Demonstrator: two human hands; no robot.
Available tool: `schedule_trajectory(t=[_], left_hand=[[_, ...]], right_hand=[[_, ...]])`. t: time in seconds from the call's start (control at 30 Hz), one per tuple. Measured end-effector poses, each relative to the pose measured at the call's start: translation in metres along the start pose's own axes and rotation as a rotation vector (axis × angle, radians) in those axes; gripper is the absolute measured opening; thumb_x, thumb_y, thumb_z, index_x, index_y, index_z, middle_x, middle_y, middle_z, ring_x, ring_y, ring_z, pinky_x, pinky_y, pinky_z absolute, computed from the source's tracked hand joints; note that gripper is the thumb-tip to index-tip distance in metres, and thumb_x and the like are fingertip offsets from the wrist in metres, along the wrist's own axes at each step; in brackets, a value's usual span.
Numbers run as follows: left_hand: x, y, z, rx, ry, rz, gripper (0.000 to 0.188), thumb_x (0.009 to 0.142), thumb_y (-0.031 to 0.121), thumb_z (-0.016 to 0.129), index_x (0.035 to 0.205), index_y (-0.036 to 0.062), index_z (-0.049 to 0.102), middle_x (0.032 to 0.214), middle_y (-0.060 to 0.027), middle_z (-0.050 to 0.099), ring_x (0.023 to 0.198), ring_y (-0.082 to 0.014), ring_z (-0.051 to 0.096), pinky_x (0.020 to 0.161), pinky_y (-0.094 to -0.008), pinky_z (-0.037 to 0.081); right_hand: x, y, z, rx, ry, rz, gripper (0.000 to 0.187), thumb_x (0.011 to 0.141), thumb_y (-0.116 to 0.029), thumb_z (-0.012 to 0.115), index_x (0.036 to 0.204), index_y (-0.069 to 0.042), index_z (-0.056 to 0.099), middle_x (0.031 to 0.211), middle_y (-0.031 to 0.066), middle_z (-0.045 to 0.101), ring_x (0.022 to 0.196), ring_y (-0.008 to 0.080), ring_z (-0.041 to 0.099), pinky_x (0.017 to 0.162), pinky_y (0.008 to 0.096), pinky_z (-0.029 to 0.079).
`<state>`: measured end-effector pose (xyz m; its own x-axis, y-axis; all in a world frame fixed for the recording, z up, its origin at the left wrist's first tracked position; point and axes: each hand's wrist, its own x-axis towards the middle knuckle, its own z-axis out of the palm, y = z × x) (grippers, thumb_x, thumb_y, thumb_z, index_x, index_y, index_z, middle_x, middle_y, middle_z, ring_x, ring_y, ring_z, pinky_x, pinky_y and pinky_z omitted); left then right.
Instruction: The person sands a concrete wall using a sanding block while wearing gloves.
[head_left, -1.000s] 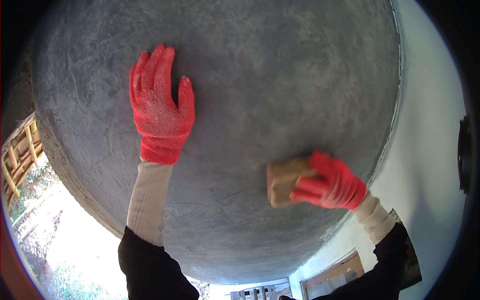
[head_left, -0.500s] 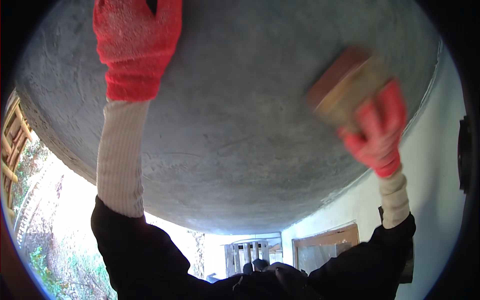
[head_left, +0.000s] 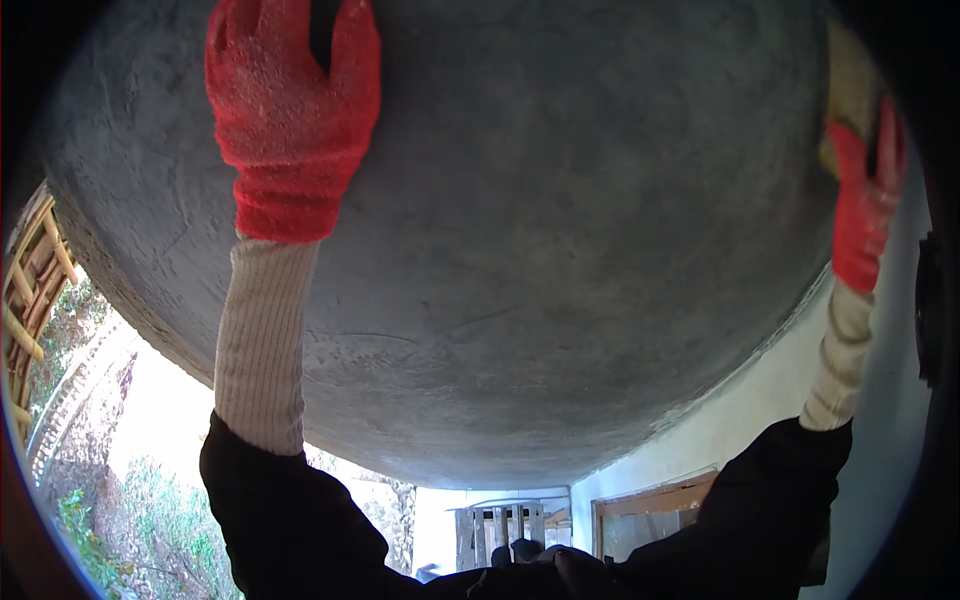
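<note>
A broad, smooth grey cement surface [head_left: 560, 200] fills most of the head view. My left hand [head_left: 285, 110], in a red glove, lies flat against it at the upper left. The thumb stands apart from the fingers, whose tips run out of the top edge. At the far right, my right hand [head_left: 865, 215], also red-gloved, is closed on a tan, block-shaped float [head_left: 850, 90]. This float sits near the surface's right edge beside the pale wall; blur and the dark rim hide part of it.
The pale wall [head_left: 770, 375] runs along the right side, with a brown-framed opening [head_left: 655, 500] lower down. A slatted wooden piece [head_left: 505, 525] stands at the bottom middle. Bamboo poles [head_left: 35, 280] and green plants [head_left: 85, 540] lie beyond the left edge.
My right hand has swept right and upward with the float, out to the surface's right edge. My left hand appears slightly lower and farther right, still against the cement.
</note>
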<state>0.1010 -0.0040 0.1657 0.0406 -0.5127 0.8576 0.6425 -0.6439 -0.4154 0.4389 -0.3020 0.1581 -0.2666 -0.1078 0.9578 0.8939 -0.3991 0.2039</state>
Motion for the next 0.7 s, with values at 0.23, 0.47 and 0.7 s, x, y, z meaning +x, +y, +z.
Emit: schedule_trajectory(t=[0.23,0.47,0.7], left_hand=[[0.006,-0.016,0.003,-0.133,-0.043,-0.03,0.044,0.092,0.013,0.063,0.135,0.0042,0.058,0.136,-0.0161,0.059,0.129,-0.0392,0.051,0.111,-0.0467,0.04],[0.02,0.004,-0.009,-0.15,-0.085,-0.094,0.05,0.09,0.01,0.062,0.139,0.0022,0.054,0.143,-0.016,0.054,0.136,-0.0409,0.045,0.115,-0.0508,0.034],[0.028,0.013,-0.002,-0.145,-0.151,-0.127,0.054,0.088,0.009,0.063,0.141,0.0017,0.052,0.146,-0.0169,0.052,0.139,-0.0416,0.043,0.118,-0.0521,0.029]], right_hand=[[-0.13,-0.111,-0.021,0.545,-0.811,-0.374,0.043,0.06,-0.025,0.09,0.094,-0.017,0.065,0.117,0.0119,0.055,0.108,0.0395,0.056,0.087,0.0496,0.054],[-0.043,-0.053,-0.019,0.127,-0.297,-0.259,0.057,0.072,-0.017,0.081,0.125,-0.016,0.06,0.136,0.0198,0.051,0.124,0.0421,0.05,0.097,0.0523,0.048],[-0.026,-0.049,0.009,0.0,0.024,0.158,0.072,0.072,-0.017,0.079,0.139,-0.01,0.054,0.143,0.0232,0.048,0.122,0.047,0.051,0.101,0.0524,0.045]])
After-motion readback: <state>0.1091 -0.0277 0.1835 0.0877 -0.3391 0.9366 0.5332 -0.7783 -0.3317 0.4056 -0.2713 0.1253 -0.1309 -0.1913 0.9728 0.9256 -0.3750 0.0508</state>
